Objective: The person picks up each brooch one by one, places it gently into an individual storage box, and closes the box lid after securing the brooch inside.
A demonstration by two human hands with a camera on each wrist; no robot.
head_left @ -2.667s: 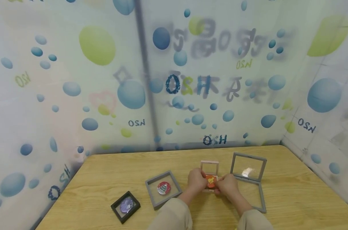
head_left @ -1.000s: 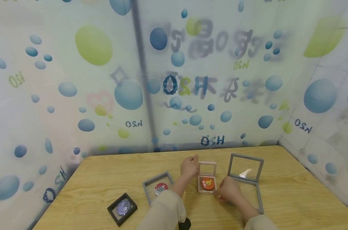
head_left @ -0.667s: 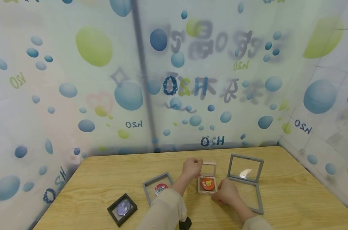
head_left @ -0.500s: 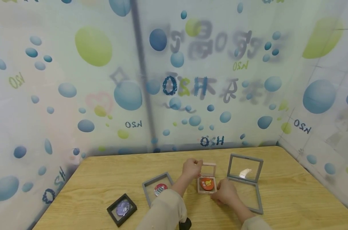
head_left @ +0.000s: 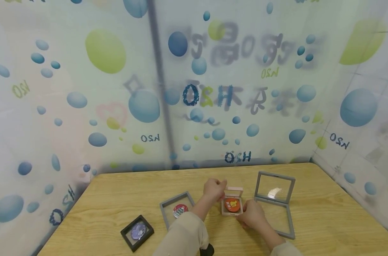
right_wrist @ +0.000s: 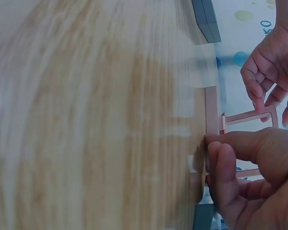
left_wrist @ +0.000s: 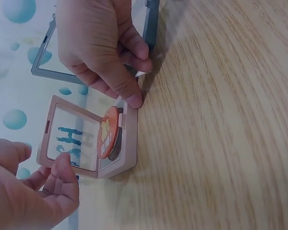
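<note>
Lid (head_left: 234, 188) leans lower than before, hands (head_left: 214, 189) (head_left: 253, 214) apparently touching case (head_left: 230, 214).

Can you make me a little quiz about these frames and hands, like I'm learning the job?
1. Which hand is at the lid of the pink case: A) left, B) right?
2. True or false: the pink case is fully closed.
3. How many round badges does the head view show?

Key:
1. A, the left hand.
2. False: its lid is tilted open.
3. Three: an orange badge in the pink case, a purple badge in the black frame, a red badge in a grey frame.
</note>
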